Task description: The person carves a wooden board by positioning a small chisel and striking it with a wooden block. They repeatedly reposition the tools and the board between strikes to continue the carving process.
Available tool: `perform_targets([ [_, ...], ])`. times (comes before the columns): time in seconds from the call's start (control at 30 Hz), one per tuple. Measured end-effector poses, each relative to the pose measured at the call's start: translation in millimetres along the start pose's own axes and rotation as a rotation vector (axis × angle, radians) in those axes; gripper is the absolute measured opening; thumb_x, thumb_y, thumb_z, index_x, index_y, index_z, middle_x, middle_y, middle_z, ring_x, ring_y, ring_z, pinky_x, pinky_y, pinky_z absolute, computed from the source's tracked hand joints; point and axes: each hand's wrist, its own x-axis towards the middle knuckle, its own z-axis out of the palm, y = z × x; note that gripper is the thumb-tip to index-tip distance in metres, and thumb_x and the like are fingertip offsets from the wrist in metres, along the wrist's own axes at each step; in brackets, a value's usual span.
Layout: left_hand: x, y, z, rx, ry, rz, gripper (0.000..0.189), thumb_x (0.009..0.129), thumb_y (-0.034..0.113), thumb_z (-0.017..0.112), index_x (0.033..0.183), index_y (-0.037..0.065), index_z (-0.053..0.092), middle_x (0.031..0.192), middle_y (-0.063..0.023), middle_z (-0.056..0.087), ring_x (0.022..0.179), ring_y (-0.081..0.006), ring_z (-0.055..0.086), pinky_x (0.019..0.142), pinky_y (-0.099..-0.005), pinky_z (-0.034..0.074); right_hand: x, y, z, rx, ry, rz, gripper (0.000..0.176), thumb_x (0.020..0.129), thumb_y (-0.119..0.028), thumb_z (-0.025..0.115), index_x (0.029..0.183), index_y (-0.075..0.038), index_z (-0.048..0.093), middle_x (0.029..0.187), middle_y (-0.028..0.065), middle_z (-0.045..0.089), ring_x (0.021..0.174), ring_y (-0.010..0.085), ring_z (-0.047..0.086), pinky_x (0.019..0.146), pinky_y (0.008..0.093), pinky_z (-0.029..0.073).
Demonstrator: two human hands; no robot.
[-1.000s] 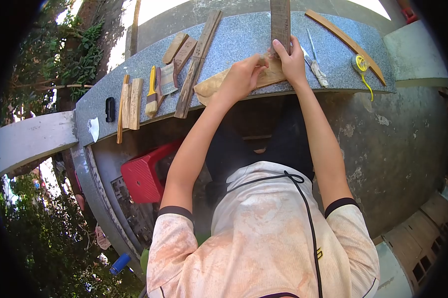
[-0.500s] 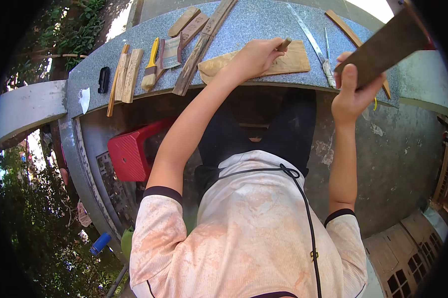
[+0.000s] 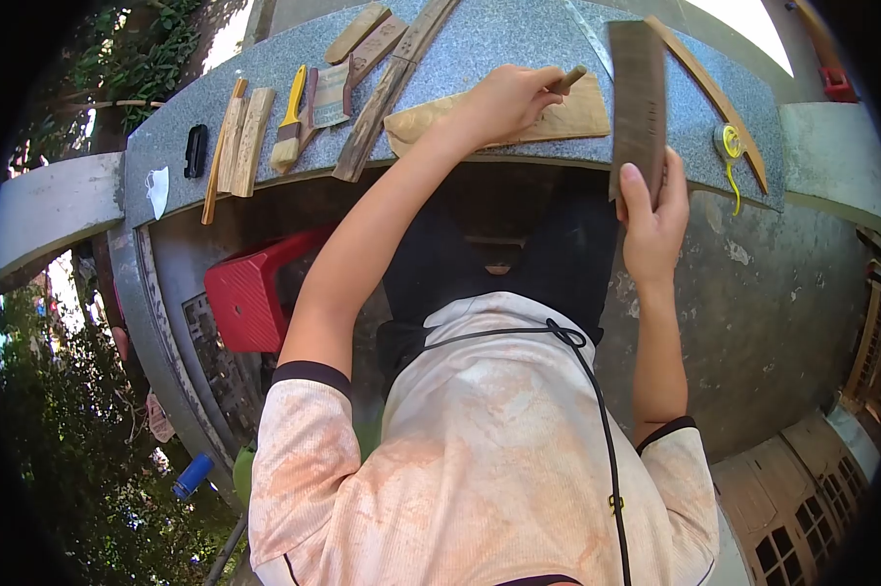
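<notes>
My left hand [image 3: 511, 101] is closed around a short, thin wooden piece [image 3: 575, 76]; its end sticks out between thumb and fingers, and the rest is hidden. Under this hand a pale flat wooden board [image 3: 579, 115] with a rounded left end lies on the stone table [image 3: 504, 41]. A flat, dark wooden plank [image 3: 638, 93] stands raised in my right hand [image 3: 655, 217], gripped near its lower end with the thumb on its face. This plank covers part of a long metal blade [image 3: 589, 37] lying on the table.
On the left lie a yellow-handled brush [image 3: 290, 127], several wooden strips [image 3: 253, 142], a long weathered strip [image 3: 394, 93] and a black clip-like object [image 3: 196, 149]. To the right are a thin wooden strip [image 3: 716, 98] and a yellow tape roll [image 3: 727, 142]. A red stool [image 3: 247, 298] stands below.
My right hand has brought the plank left and turned it from a slant to nearly upright. The tape roll now shows. My left hand has shifted slightly, still holding the thin piece.
</notes>
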Motion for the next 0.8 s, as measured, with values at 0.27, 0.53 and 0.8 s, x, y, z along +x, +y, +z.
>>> perform_targets([
  [0.27,6.1,3.3,-13.1,0.013,-0.064,-0.057,0.017,0.103,0.016,0.069,0.115,0.005,0.072,0.102,-0.0147,0.08,0.094,-0.039,0.077,0.082,-0.0459,0.06,-4.0,1.1,2.3,0.082,-0.169,0.283,0.034,0.11,-0.024,0.064,0.135,-0.002,0.054,0.105,0.0073,0.068,0.068,0.0078,0.056,0.055,0.0231,0.043],
  [0.53,6.9,4.8,-2.3,0.048,-0.109,-0.017,0.018,0.104,0.016,0.067,0.118,0.006,0.071,0.105,-0.0141,0.081,0.096,-0.04,0.076,0.084,-0.0467,0.06,-7.2,-2.2,-1.3,0.015,0.116,-0.083,0.04,0.11,-0.026,0.066,0.139,-0.001,0.053,0.102,0.0077,0.067,0.07,0.0065,0.054,0.058,0.0237,0.043],
  [0.8,10.0,-3.1,1.4,0.031,-0.112,-0.001,0.018,0.104,0.017,0.067,0.119,0.008,0.072,0.103,-0.0128,0.081,0.094,-0.0394,0.077,0.083,-0.0458,0.06,-20.6,2.5,4.2,0.25,0.274,0.007,0.039,0.112,-0.029,0.062,0.139,-0.004,0.049,0.102,0.0066,0.069,0.063,0.0056,0.051,0.053,0.0213,0.039],
])
